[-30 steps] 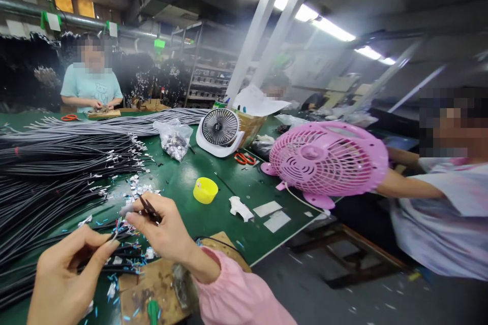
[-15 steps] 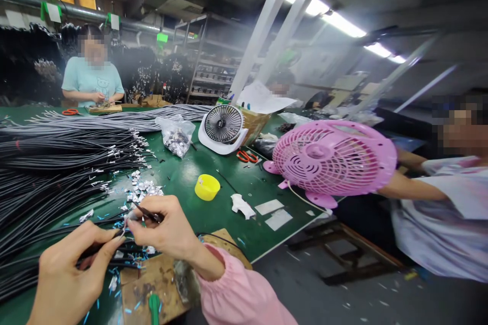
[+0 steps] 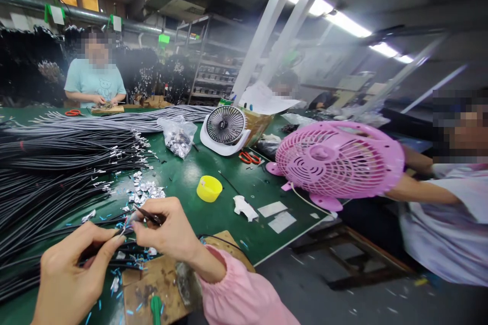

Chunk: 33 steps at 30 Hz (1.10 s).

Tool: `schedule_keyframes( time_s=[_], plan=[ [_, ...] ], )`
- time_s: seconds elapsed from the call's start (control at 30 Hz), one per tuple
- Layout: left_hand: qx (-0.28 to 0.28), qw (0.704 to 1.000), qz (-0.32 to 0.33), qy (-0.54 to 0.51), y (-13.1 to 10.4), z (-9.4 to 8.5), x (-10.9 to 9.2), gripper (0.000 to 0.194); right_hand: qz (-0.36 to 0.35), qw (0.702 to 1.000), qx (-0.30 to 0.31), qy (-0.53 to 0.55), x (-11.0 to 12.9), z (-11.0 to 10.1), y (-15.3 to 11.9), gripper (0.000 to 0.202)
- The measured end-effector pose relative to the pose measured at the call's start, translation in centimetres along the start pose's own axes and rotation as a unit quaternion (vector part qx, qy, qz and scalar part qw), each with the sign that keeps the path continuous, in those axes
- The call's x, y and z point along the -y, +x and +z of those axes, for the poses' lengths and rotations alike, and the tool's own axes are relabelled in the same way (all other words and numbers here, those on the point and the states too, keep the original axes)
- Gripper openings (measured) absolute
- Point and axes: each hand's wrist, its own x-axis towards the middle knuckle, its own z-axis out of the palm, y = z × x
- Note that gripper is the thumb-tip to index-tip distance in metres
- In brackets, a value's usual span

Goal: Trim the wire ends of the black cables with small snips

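My left hand [image 3: 78, 264] pinches a black cable [image 3: 121, 232] near its stripped end, between thumb and forefinger. Close beside it, my right hand [image 3: 168, 226] is closed around dark, pointed tweezers [image 3: 148, 215]. Its thumb and fingertip meet at the thin wires coming out of the cable end, where a bit of red shows. Fingers partly hide the wires. Scraps of silver foil [image 3: 147, 190] and small blue trimmings lie just beyond my hands. To the left, a thick bundle of black cables [image 3: 68, 155] with stripped ends covers the table.
A yellow tub [image 3: 209, 189], orange-handled scissors [image 3: 249, 157], a white fan [image 3: 224, 129] and a bag of small parts [image 3: 178, 137] stand ahead. A pink fan [image 3: 335, 160] is at the right, beside a co-worker's arm. A wooden block [image 3: 152, 284] lies below my hands.
The view has shifted slightly. My two hands stay together at the cable end, where red now shows among the wires. Little else differs.
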Motion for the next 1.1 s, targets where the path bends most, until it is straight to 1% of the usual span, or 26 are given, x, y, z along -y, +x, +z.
schedule_keyframes(
  time_s=[0.1,0.2,0.3,0.43,0.53,0.6,0.67,0.7,0.73,0.77,0.83,0.9,1.0,1.1],
  plan=[
    [-0.015,0.998,-0.054,-0.001,-0.2,0.2,-0.8,0.028,-0.059,0.997,-0.041,-0.042,-0.5,-0.1,-0.2,0.021],
    [-0.026,0.997,-0.077,-0.008,-0.4,0.4,-1.4,0.027,-0.081,0.996,-0.033,-0.032,-1.6,-0.2,-0.6,0.018],
    [-0.03,0.998,-0.06,-0.014,-0.5,0.5,-1.4,0.025,-0.082,0.996,-0.023,-0.04,-2.3,-0.3,-0.7,0.015],
    [-0.035,0.999,0.001,-0.015,-0.4,0.6,-1.0,0.018,-0.071,0.997,-0.02,-0.032,-1.7,-0.2,-0.6,0.018],
    [-0.042,0.999,0.024,0.0,-0.3,0.6,-0.9,0.019,-0.016,0.999,0.012,0.037,-1.1,-0.2,-0.2,0.017],
    [-0.033,0.997,0.066,0.001,-0.1,0.5,-0.7,0.018,0.058,0.991,0.054,0.111,-1.0,-0.2,0.1,0.017],
    [-0.011,0.994,0.105,-0.006,0.0,0.4,-0.4,0.016,0.155,0.968,0.097,0.174,-1.4,-0.3,0.5,0.019],
    [0.0,0.994,0.113,-0.011,0.1,0.3,-0.2,0.015,0.199,0.954,0.112,0.195,-1.6,-0.4,0.7,0.02],
    [0.008,0.994,0.11,-0.015,0.2,0.2,-0.1,0.015,0.233,0.942,0.119,0.208,-1.7,-0.4,0.8,0.021],
    [0.016,0.995,0.101,-0.017,0.3,0.1,0.1,0.014,0.252,0.936,0.117,0.214,-1.8,-0.4,0.9,0.019],
    [0.024,0.997,0.076,-0.017,0.4,0.0,0.3,0.017,0.247,0.941,0.105,0.208,-1.7,-0.4,0.8,0.016],
    [0.024,0.998,0.055,-0.017,0.5,-0.1,0.5,0.022,0.21,0.954,0.098,0.19,-1.0,-0.4,0.5,0.015],
    [0.021,0.999,0.03,-0.024,0.5,-0.2,0.5,0.025,0.17,0.972,0.09,0.138,0.0,-0.4,0.2,0.024],
    [0.031,0.999,0.006,-0.037,0.5,-0.2,0.5,0.026,0.134,0.981,0.081,0.112,0.2,-0.2,0.1,0.027]
  ],
)
